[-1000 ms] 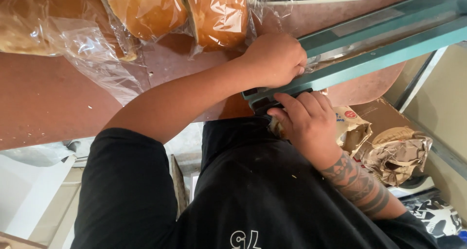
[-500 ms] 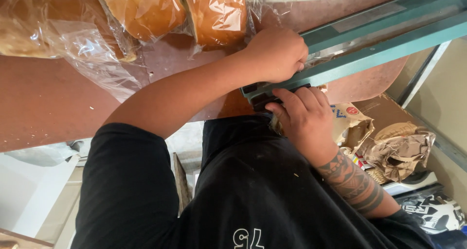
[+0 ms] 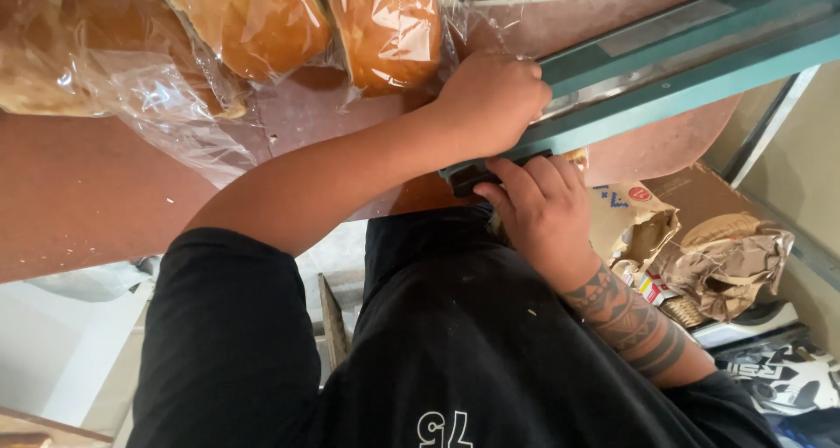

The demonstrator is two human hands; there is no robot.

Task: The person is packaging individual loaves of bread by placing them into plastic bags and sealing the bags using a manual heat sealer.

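Note:
A teal bar-shaped bag sealer (image 3: 665,72) lies across the brown table (image 3: 87,194), running up to the right. My left hand (image 3: 492,98) is curled into a fist and presses on the sealer's near end, right beside a clear plastic bag of golden bread buns (image 3: 385,28). My right hand (image 3: 538,207), on a tattooed forearm, wraps around the sealer's black front end (image 3: 468,177) at the table's edge. The bag's open end is hidden under my left hand.
More bagged buns (image 3: 236,19) and a darker bagged loaf (image 3: 61,45) lie at the table's far left. Below the table on the right sit crumpled brown paper bags (image 3: 726,264) and small cartons (image 3: 652,286). My black shirt fills the lower middle.
Both hands keep their hold on the sealer. My right hand's fingers have shifted slightly along the black front end.

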